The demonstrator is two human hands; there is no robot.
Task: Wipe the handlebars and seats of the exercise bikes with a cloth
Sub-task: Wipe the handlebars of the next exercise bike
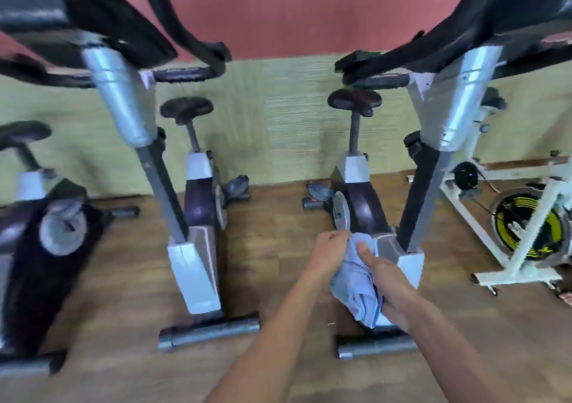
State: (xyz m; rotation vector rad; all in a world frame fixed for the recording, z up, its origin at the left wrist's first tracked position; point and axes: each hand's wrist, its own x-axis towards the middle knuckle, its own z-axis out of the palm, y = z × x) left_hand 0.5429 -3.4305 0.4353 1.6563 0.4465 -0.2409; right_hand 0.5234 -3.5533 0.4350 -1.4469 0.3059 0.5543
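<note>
Both hands (328, 252) (388, 282) grip a seemingly bunched cloth (356, 285) before blurred bikes (380, 216).

A gym room: grey-and-black exercise bikes (198, 216) stand in a row on a wooden floor (272, 247), a white spin bike (510, 216) at far right, by a red-and-yellow wall (278, 62).

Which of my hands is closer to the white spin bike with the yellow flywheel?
Right. The right hand holds the cloth on the side toward the white spin bike; the left hand grips the cloth's far side.
</note>
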